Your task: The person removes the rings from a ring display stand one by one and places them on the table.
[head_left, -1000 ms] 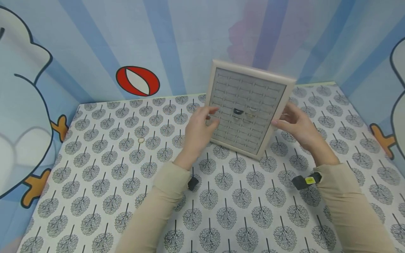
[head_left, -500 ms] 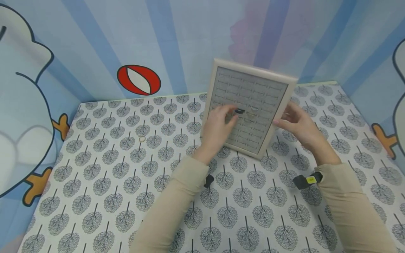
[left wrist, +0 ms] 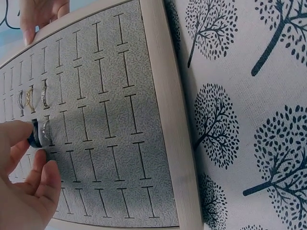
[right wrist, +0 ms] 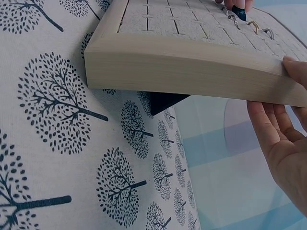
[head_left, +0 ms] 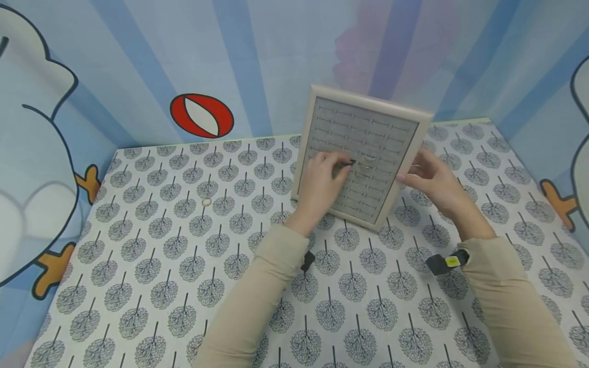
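The person's left hand (head_left: 317, 186) over there pinches a black ring (left wrist: 34, 134) between barely parted thumb and finger, right at the slotted face of a wood-framed ring display (head_left: 368, 104) tilted up on the tree-print tablecloth (head_left: 184, 317), while the right hand (head_left: 434, 181) grips its side edge, thumb in front, fingers behind.
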The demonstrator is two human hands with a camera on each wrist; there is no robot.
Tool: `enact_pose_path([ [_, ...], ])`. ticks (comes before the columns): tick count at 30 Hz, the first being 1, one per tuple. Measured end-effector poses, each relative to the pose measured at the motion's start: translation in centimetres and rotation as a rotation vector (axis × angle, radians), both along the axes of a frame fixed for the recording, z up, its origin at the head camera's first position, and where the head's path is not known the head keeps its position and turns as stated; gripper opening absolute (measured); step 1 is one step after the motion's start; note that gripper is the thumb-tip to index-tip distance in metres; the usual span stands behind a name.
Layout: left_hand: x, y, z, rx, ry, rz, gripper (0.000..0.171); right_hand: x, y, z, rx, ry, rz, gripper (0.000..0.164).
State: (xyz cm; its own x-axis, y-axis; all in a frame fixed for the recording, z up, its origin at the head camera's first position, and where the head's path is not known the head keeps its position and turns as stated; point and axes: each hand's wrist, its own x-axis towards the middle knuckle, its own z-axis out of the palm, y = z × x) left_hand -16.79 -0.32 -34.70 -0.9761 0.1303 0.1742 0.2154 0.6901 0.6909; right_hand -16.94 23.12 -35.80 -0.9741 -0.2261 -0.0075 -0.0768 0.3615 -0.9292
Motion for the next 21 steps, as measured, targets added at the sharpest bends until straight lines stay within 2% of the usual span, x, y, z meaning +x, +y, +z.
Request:
enact_pose_path([
  [10,-0.19,-0.15,0.01,-0.010,-0.011,-0.017,0.019,0.08,0.11,0.06,0.000,0.009,0.012,0.060],
  [21,-0.61,-0.83,-0.49,0.029,0.001,-0.058,0.022,0.00,0.14,0.05,0.004,0.018,0.022,0.060],
])
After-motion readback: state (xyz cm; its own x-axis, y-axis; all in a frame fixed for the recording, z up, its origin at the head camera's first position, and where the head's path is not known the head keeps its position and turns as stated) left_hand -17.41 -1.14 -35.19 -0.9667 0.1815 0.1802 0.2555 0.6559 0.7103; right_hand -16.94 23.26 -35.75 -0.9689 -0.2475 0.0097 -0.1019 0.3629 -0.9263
